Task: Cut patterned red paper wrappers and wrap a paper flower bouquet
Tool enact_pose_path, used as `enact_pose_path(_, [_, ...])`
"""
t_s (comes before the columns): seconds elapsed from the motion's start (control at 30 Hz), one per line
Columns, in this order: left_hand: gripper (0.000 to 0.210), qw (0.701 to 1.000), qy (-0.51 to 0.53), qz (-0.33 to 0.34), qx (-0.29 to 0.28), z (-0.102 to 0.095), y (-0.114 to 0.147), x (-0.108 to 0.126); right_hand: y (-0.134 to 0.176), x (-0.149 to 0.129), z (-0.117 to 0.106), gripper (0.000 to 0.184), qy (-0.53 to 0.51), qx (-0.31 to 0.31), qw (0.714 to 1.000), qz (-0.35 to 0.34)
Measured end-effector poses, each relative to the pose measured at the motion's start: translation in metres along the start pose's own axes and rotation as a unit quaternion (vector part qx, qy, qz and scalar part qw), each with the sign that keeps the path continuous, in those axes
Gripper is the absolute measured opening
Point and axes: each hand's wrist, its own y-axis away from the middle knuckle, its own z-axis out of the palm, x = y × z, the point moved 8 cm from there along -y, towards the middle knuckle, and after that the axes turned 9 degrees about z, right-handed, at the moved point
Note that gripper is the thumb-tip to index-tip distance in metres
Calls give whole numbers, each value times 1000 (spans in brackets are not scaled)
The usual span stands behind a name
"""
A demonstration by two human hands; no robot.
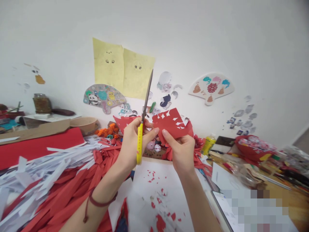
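My left hand (129, 141) is closed around scissors (140, 138) with a yellow handle, their dark blades pointing up. Its thumb reaches toward a folded piece of red paper (169, 120). Between the thumb and fingers of my right hand (183, 151) this paper is pinched, with several leaf-like holes cut along its upper and right parts. The blades stand to the left of the paper, apart from it. Below my hands, a white sheet (142, 196) carries small red paper scraps (160, 222).
Red paper strips (72, 187) and white strips (55, 170) heap up at the left. A round wooden bowl (83, 125) stands behind them. To the right are a yellow bottle (209, 145), a red bowl-like container (253, 148) and a phone (223, 209). Fan-shaped pictures (211, 87) hang on the wall.
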Motion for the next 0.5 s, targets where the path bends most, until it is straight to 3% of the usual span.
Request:
enact_pose_path(0.3, [28,999,-25,26,28,-8,-2,5,1,-10,-15,21,43,92,993,-62])
enact_pose_path(0.5, [31,1000,-25,3,7,-9,-6,-4,-7,-19,-37,27,-14,142,986,-86])
